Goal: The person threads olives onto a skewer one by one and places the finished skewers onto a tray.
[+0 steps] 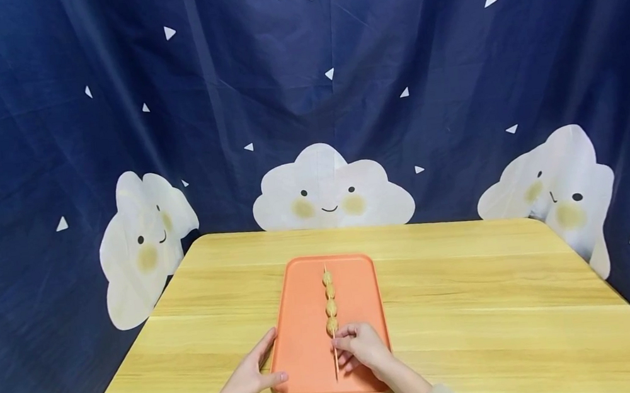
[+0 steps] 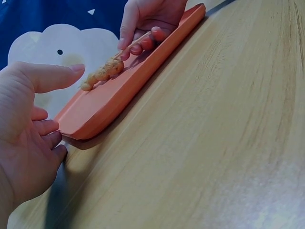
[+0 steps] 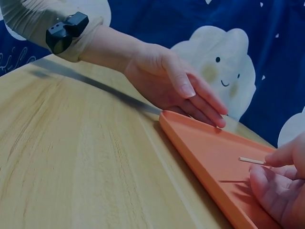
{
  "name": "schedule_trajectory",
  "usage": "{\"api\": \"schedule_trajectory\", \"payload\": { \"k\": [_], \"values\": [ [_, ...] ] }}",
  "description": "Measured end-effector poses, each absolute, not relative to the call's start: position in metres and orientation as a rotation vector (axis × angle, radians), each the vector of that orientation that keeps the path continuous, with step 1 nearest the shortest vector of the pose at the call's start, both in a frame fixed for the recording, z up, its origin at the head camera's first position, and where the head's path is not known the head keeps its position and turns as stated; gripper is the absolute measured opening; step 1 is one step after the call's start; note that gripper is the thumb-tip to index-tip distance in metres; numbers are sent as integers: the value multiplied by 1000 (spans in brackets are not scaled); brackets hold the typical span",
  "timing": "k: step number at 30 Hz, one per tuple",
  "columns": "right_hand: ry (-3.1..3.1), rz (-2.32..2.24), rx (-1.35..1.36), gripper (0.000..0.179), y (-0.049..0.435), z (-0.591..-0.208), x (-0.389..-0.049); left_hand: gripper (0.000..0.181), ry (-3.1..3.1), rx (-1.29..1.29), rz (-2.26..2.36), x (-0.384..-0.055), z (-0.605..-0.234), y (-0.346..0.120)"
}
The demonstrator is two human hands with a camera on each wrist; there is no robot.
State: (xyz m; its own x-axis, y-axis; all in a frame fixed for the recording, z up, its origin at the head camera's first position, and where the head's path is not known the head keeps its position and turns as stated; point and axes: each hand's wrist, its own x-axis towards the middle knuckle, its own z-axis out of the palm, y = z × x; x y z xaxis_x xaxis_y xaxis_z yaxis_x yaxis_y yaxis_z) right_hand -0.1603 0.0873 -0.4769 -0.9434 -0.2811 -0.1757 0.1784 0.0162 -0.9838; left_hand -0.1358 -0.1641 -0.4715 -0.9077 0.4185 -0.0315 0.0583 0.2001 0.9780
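Note:
A thin wooden skewer threaded with several tan, lumpy food balls lies lengthwise along the middle of an orange tray. My right hand pinches the bare stick below the lowest ball, between thumb and fingers. In the right wrist view the stick's end pokes out past the fingertips, with its shadow on the tray. At the tray's near left side is my left hand, fingertips right at the rim. Its thumb stands apart from the fingers, over the tray's edge, as the left wrist view shows my hand from the palm side.
Under the tray is a light wood-grain table. A dark blue curtain with smiling white clouds and small triangles hangs along the back and sides. A black device is strapped over the left sleeve.

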Motion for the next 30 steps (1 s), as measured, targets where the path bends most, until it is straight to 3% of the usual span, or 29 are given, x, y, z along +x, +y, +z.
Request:
{"api": "schedule_trajectory", "payload": {
  "k": [13, 21, 30],
  "values": [
    [1979, -1944, -176, 18, 99, -474, -159, 86, 2205, 433, 1750, -139, -475, -166],
    [2003, -2005, -180, 30, 121, -466, -164, 85, 2234, 416, 1773, -139, -470, -166],
    [2087, -2033, -109, 35, 162, -457, -175, 71, 2440, 243, 1827, -150, -461, -165]
  ]
}}
